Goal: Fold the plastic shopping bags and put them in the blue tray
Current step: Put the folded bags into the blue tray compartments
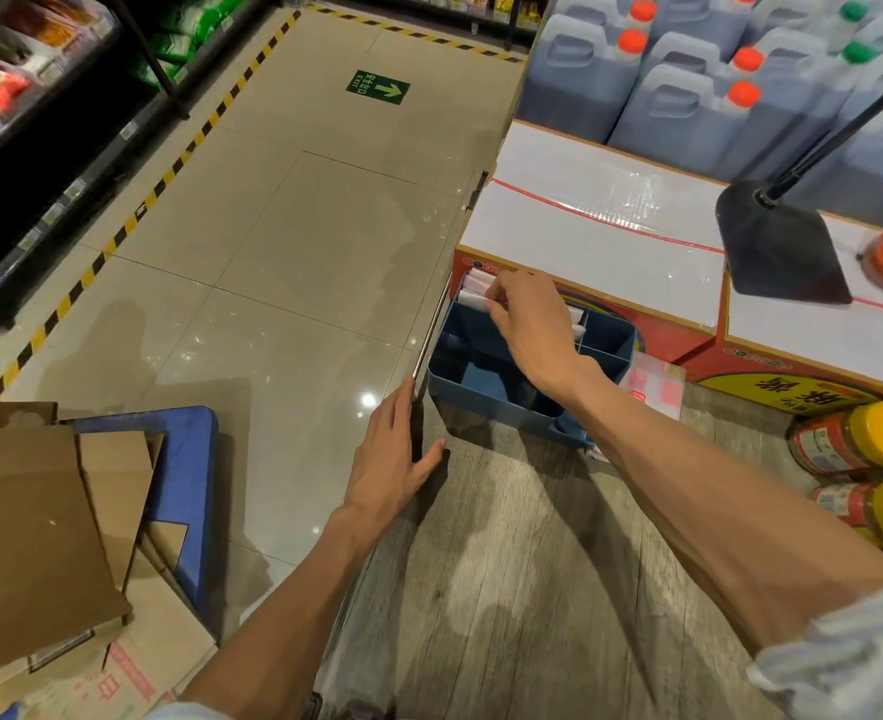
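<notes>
A blue tray point(486, 379) with several compartments stands on the wooden table point(507, 589) near its left edge. My right hand point(530, 327) reaches over the tray and pinches a folded white plastic bag point(473, 296) in the far-left compartment. More folded white bags point(577, 319) show in the far-right compartment, mostly hidden by my hand. My left hand point(395, 454) rests flat on the table's left edge, fingers straight, holding nothing. An unfolded pink-and-white bag point(655, 384) lies on the table just right of the tray.
A white-topped box display point(600, 236) with dark jugs point(689, 80) rises behind the tray. A black stand base point(777, 241) sits on it. Yellow-lidded jars point(865, 439) line the table's right side. Cardboard boxes point(39, 537) and a blue cart lie on the floor at left.
</notes>
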